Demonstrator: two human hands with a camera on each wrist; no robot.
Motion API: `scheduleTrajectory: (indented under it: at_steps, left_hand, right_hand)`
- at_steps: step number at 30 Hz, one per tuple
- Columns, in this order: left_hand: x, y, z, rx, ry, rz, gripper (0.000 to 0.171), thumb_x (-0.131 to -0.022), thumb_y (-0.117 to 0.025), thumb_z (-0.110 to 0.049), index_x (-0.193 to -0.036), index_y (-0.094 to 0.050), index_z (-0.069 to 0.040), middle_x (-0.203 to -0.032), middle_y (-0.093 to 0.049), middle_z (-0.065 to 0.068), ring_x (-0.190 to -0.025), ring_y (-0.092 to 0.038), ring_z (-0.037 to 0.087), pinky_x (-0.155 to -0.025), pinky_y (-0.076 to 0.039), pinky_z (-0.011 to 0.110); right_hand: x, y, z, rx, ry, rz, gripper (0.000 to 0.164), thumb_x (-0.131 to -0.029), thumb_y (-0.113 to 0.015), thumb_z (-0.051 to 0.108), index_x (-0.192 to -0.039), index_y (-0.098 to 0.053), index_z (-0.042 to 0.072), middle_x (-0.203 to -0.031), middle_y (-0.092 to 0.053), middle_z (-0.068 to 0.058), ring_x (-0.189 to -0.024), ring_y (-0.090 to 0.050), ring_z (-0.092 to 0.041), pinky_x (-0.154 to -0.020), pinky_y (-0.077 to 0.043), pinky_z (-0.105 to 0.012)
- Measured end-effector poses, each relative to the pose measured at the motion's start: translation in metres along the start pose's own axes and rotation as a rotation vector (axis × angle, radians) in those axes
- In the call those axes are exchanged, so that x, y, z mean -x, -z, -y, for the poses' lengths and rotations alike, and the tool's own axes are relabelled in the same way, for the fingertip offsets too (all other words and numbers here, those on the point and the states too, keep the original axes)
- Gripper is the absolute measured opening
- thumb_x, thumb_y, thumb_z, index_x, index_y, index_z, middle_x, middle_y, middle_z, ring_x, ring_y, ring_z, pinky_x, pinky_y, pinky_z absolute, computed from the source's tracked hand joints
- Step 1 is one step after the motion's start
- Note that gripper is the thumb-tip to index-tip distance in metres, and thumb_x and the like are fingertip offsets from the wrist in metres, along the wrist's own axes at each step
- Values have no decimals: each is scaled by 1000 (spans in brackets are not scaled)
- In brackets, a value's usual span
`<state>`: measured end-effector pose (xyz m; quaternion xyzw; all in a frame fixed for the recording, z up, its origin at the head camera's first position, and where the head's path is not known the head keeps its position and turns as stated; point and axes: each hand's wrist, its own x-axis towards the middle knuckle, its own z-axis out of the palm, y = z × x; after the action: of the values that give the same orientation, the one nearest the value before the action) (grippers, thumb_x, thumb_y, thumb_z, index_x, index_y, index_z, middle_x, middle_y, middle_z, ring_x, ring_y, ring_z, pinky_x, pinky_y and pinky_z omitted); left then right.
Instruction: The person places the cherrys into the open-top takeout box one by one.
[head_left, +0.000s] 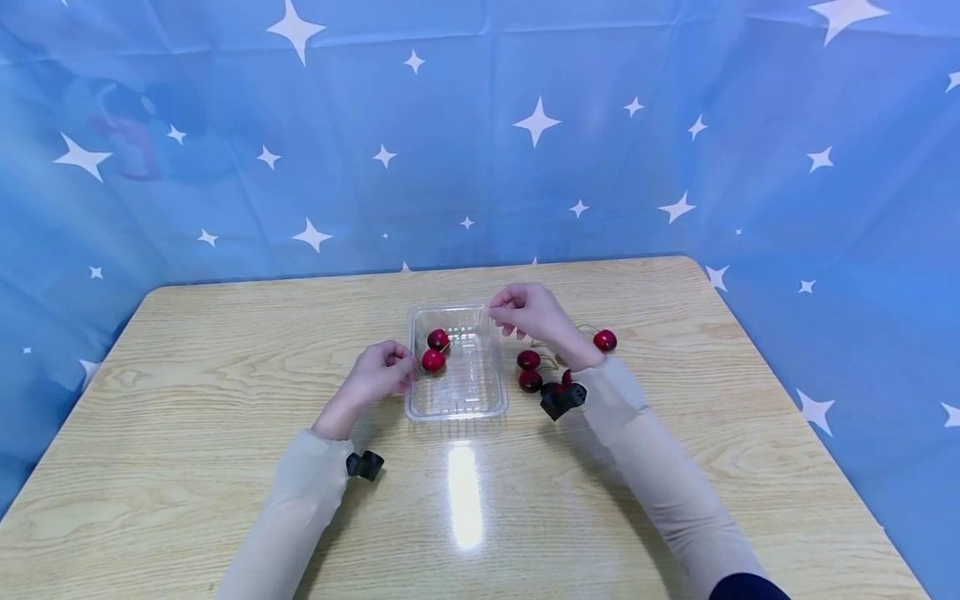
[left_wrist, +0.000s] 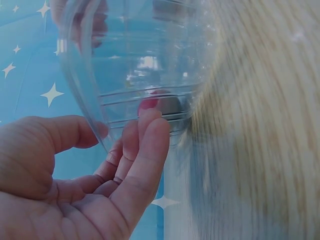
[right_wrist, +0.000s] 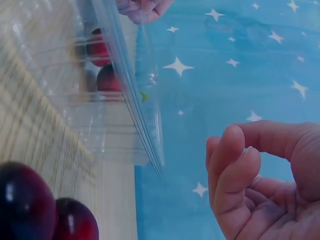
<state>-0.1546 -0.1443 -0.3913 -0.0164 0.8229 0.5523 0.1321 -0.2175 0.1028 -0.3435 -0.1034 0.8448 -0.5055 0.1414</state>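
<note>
A clear plastic container [head_left: 459, 417] stands on the table with two red cherries [head_left: 433, 360] in its left half. My left hand [head_left: 381, 371] pinches its left rim; in the left wrist view the thumb is inside the rim and the fingers lie along the outer wall. Close to the container's far right corner is my right hand [head_left: 527, 312]. In the right wrist view its fingers [right_wrist: 227, 165] are loosely curled, apart from the rim, with nothing visible between them. Beneath the right wrist lie dark red cherries [head_left: 529, 381], one partly hidden by the wrist camera.
Another cherry [head_left: 604, 340] with a green stem lies right of my right forearm. The light wooden table [head_left: 225, 375] has rounded far corners. Behind it hangs a blue cloth [head_left: 465, 142] with white stars.
</note>
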Motion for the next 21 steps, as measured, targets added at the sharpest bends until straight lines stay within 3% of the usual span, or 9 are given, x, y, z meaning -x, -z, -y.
scheduleTrajectory:
  at_steps: [5,10,21]
  left_hand:
    - [0,0,0,2,-1,2,16,-95,-51,-7,-100,-54,8,-82,-60,15,-69,-58,14,-67,-56,31]
    - [0,0,0,21,5,-7,15,-94,-51,-5,-99,-54,8,-80,-59,13,-69,-57,14,-66,-56,28]
    - [0,0,1,16,-3,1,15,-94,-50,-5,-99,-54,8,-81,-59,13,-67,-57,13,-64,-55,27]
  right_hand:
    - [3,8,-4,5,-1,-5,14,-91,-60,14,-98,-61,1,-85,-61,-22,-71,-61,-31,-48,-46,-21]
    - [6,17,-7,25,12,-8,16,-91,-60,14,-99,-61,0,-73,-60,-6,-63,-59,-17,-49,-47,-23]
    - [12,33,-15,6,-20,-34,15,-91,-60,14,-99,-60,1,-75,-60,-7,-73,-60,-32,-53,-49,-31]
